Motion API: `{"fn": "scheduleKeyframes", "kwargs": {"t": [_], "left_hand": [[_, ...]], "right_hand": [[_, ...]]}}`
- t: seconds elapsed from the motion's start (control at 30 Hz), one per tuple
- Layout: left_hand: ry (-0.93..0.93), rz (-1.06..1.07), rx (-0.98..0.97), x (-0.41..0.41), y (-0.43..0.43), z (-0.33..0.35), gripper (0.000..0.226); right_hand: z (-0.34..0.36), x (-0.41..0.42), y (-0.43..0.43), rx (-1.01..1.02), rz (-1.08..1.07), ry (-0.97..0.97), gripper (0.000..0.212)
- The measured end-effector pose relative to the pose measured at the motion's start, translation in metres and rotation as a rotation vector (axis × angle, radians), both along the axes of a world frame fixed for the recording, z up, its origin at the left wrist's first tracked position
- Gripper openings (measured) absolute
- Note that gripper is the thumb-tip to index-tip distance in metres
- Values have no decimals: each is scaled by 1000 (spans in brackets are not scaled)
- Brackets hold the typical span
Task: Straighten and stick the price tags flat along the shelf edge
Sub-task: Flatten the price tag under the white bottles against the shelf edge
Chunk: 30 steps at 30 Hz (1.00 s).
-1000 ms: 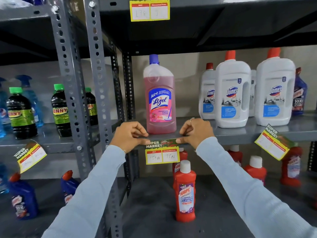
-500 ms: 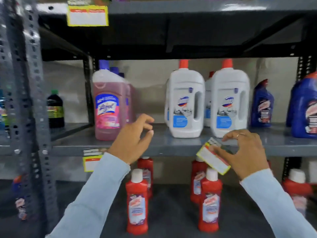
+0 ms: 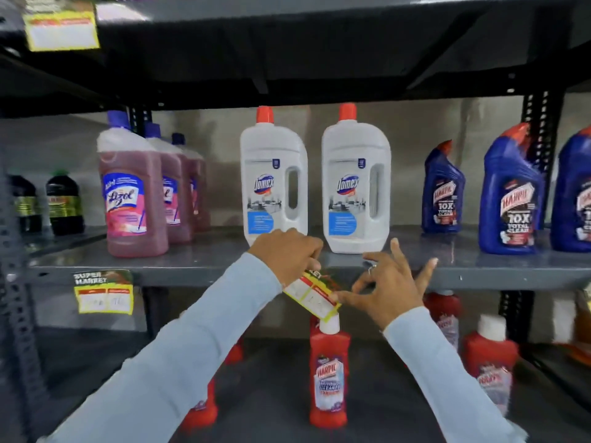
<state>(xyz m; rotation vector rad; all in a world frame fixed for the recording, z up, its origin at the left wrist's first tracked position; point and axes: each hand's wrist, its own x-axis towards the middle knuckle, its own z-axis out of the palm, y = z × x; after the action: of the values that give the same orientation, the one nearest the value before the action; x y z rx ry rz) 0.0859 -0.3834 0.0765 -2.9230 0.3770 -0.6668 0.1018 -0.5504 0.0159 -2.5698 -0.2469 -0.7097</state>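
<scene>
A yellow price tag hangs crooked from the grey shelf edge, tilted down to the right, below two white Domex bottles. My left hand pinches the tag's upper left corner against the edge. My right hand holds the tag's lower right side with thumb and forefinger, its other fingers spread. Further left on the same edge, a second tag hangs straight and flat. A third tag sits on the upper shelf edge at top left.
Pink Lizol bottles stand left on the shelf, blue Harpic bottles right. Red Harpic bottles stand on the lower shelf, one cap just under the crooked tag. Dark bottles sit on the neighbouring rack beyond a perforated upright.
My view has swung right from the Lizol tag. Both hands left that tag, now flat, and closed on the crooked tag under the Domex bottles, right hand first, then left.
</scene>
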Motion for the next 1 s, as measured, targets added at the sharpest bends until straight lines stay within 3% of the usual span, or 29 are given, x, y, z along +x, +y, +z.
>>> {"fn": "scheduleKeyframes", "kwargs": {"t": [0.23,0.37,0.5,0.6,0.7,0.87,1.0], "left_hand": [[81,-16,-147,-3,6,1,23],[-24,-51,-172,-11,7,-11,9],[-36,-89,-256,-14,23,-47,13],[-160,-112,-252,-11,23,-81,11],[-238,-116,-350,-6,21,-91,8],[-92,-111,-656,-8,27,-58,3],[-49,-83,-729,-4,27,-44,7]], "right_hand": [[-4,9,1,126,127,-78,15],[-1,11,-6,164,240,-50,12],[-8,11,-18,-80,379,-78,19],[-15,13,-21,-302,348,-184,27],[-11,12,-22,-365,325,-166,28],[13,14,-29,-124,452,-34,26],[19,20,-23,48,421,19,23]]}}
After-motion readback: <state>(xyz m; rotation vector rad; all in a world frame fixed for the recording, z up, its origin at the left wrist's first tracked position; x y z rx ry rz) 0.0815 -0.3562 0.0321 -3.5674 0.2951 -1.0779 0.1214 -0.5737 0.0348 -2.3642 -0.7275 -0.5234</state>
